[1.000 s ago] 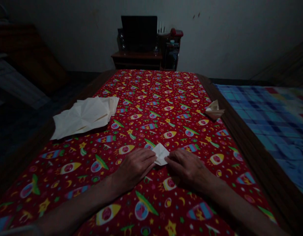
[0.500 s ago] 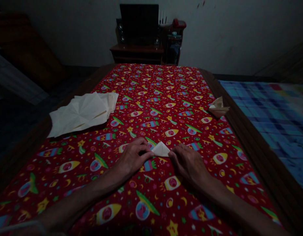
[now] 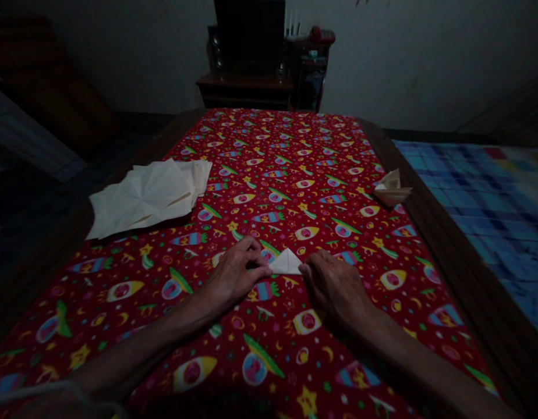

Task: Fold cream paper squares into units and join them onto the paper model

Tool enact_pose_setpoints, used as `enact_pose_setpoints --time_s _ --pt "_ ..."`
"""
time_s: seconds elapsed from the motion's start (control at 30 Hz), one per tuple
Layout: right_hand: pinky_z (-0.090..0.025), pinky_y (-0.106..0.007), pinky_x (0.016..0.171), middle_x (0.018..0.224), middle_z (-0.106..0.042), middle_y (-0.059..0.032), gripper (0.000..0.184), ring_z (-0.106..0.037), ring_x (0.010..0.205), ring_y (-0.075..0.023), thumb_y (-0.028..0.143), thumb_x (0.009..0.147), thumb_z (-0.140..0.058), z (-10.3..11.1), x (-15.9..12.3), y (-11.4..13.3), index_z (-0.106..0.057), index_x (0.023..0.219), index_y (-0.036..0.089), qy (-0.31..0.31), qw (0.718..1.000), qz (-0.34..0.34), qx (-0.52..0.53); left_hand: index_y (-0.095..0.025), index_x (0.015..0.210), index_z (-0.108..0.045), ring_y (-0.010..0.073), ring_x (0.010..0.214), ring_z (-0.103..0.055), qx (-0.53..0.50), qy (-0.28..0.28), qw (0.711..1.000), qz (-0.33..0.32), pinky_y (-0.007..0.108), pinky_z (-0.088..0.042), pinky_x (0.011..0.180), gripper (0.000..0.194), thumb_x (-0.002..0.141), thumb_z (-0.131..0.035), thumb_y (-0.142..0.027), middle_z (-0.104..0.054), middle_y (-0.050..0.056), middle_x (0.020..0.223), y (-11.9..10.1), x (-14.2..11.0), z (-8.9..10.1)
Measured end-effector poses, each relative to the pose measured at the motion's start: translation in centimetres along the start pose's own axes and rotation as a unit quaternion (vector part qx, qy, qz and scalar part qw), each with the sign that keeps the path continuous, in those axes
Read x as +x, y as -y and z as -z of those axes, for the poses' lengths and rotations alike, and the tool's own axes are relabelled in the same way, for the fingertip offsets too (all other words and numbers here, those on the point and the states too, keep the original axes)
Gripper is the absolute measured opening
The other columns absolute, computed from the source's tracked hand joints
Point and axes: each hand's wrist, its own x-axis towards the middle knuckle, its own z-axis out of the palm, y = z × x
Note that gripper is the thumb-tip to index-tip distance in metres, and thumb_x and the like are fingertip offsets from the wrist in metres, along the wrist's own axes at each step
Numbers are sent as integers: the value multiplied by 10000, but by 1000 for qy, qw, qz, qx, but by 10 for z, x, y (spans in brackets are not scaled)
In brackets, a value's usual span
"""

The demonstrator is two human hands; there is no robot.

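Note:
A small folded piece of white paper [image 3: 287, 263], triangular with a crease down its middle, lies between my hands on the red patterned cloth [image 3: 234, 349]. My left hand [image 3: 241, 265] pinches its left corner between thumb and fingers. At the right corner, my right hand [image 3: 334, 282] grips the paper with its fingers curled in. The paper's peak points away from me. Parts of both corners are hidden under my fingertips.
A stack of creased paper sheets [image 3: 151, 195] lies at the left of the cloth. Toward the right edge sits a folded paper piece [image 3: 392, 189]. Beyond the table stand a dark screen [image 3: 250, 38] and a wooden cabinet [image 3: 245, 82]. A blue checked sheet [image 3: 474, 203] spreads at the right.
The view has shifted slightly. Both hands stay on the paper's corners, and the paper looks a little flatter, its centre crease more upright.

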Motion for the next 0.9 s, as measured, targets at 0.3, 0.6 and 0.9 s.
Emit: enact_pose_setpoints --time_s 0.3,0.6,0.9 --pt "-248 -271 530 691 -524 -17 219 -462 578 -133 271 924 -391 0 1 1 -520 775 175 0 1000 5 -10 -155 642 -655 133 772 -542 5 28 999 26 239 -420 631 123 758 -630 -187 -533 20 874 -3 1 6" --pt "-245 -267 530 690 -530 -13 217 -457 569 -130 294 927 -394 -3 1 -2 -512 787 178 -3 1000 14 -13 -160 901 -597 169 915 -564 45 -71 993 -78 305 -486 797 124 844 -494 -121 -572 58 953 -4 -7 2" --pt "-280 -257 538 680 -546 -20 220 -486 581 -135 252 930 -382 0 2 0 -513 774 168 -1 1000 21 -6 -127 1395 -277 212 1380 -216 259 100 928 -247 429 -240 1121 489 941 -384 -273 -294 91 1478 -21 -29 -15"
